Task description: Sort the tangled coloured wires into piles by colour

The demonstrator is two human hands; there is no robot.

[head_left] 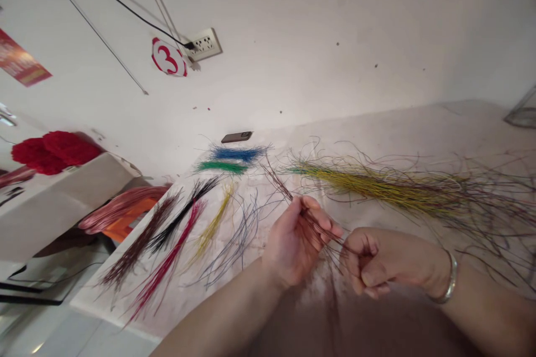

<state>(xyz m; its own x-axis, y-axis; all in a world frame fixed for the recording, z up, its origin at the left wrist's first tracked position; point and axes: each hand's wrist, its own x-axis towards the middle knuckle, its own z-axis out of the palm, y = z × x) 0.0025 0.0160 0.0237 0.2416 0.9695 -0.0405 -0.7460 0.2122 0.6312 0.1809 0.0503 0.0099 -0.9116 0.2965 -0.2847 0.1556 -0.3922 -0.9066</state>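
Note:
My left hand [295, 242] is closed round a small bunch of dark red wires [288, 192] that sticks up and to the left out of the fist. My right hand [377, 262], a silver bangle on its wrist, is curled in a pinch on the lower ends of those wires, close beside the left hand. Both hands hover over a pale table [402, 128]. Behind them lies a big tangled heap of mixed yellow, green and dark wires [389, 187].
Sorted wire bundles lie at the left: blue [237, 153], green [221, 167], black [184, 215], brown [140, 240], red [167, 262], yellow [211, 226], grey [234, 240]. A phone [237, 136] lies by the wall. A white box [54, 201] with red items stands left, past the table's edge.

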